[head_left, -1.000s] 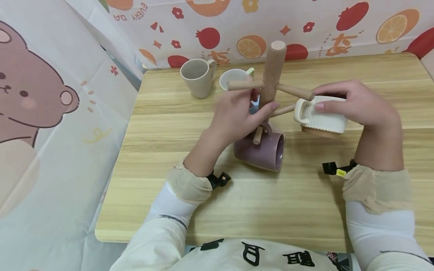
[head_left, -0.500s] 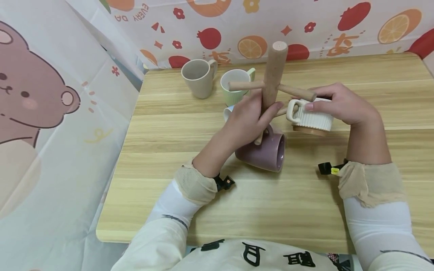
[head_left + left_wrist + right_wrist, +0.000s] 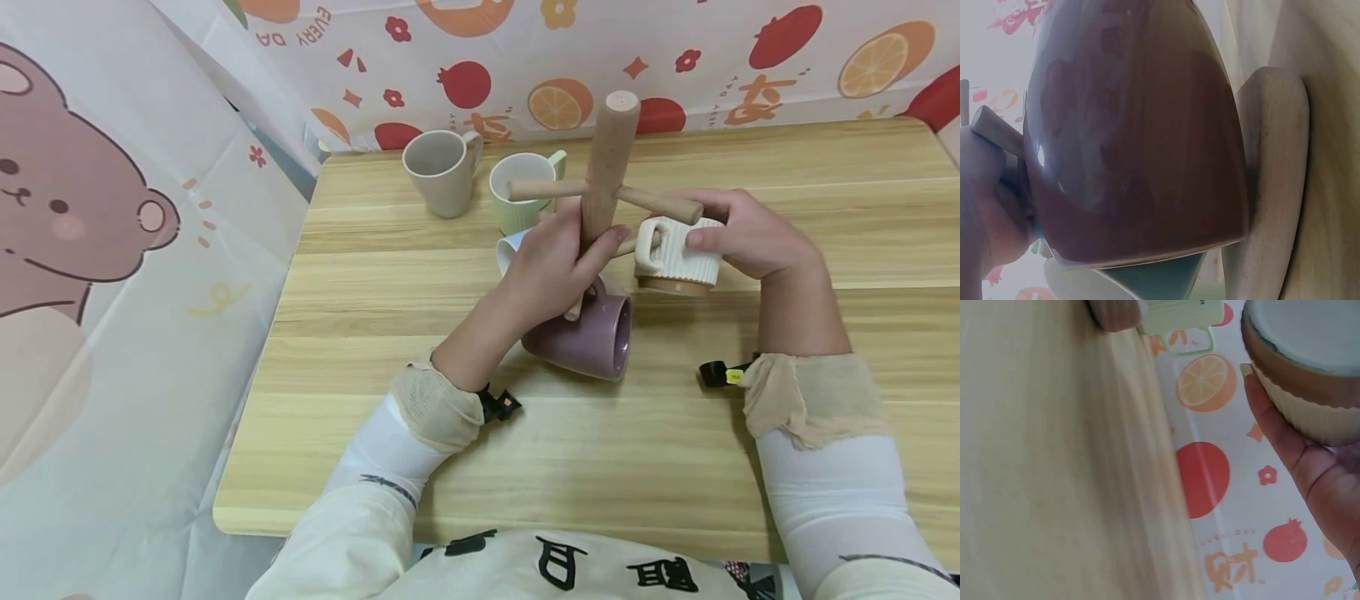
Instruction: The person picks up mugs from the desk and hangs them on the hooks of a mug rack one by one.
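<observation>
Ribbed white mug (image 3: 690, 257) pinched in my right hand (image 3: 756, 237), just right of the wooden mug tree (image 3: 611, 150), handle (image 3: 642, 248) leftward at a lower peg (image 3: 626, 247); threaded or not, I cannot tell. My left hand (image 3: 551, 262) grips the post.

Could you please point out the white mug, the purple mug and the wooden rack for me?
White mug (image 3: 675, 265), head view: on its ribbed side, below the handle.
Purple mug (image 3: 1138, 140), left wrist view: on its glossy outer wall.
Wooden rack (image 3: 609, 162), head view: on its upright post.
</observation>
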Tool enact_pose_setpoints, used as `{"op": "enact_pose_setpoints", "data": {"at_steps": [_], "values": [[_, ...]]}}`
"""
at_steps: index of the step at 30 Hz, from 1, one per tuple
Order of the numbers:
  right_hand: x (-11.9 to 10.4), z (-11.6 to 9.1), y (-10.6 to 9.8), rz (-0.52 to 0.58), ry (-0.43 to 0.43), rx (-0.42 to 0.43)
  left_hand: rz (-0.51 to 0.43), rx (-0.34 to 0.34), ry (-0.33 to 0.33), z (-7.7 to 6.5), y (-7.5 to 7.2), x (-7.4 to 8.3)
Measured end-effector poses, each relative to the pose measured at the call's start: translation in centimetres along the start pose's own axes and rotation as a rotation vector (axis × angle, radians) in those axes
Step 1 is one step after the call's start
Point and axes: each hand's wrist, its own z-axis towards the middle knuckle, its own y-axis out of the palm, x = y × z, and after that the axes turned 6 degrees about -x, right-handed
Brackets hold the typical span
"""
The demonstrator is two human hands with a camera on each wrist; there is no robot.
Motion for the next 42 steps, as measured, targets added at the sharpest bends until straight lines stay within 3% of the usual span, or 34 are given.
{"op": "enact_pose_setpoints", "data": {"at_steps": [6,11,21,30,38,42], "values": [[1.2,0.5,0.1,0.179,-0.001,0.030,-0.015,-0.023,-0.022,0.1,-0.1,0.1],[2.1,0.9,0.3,0.159,0.008,0.045,-0.030,-0.036,-0.023,0.1,0.0,0.1],[2.4,2.1,1.2,0.214,-0.006,-0.113,-0.049,-0.047,-0.014,0.1,-0.1,0.1],[2.9,2.5,2.2,0.215,0.013,-0.027,-0.065,-0.052,-0.001,0.1,0.1,0.0],[3.1,2.8,2.4,0.259,-0.033,-0.083,-0.061,-0.040,0.016,0.2,0.1,0.0],[2.8,3.0,2.6,0.246,-0.016,-0.085,-0.065,-0.030,0.025,0.2,0.0,0.0]]}}
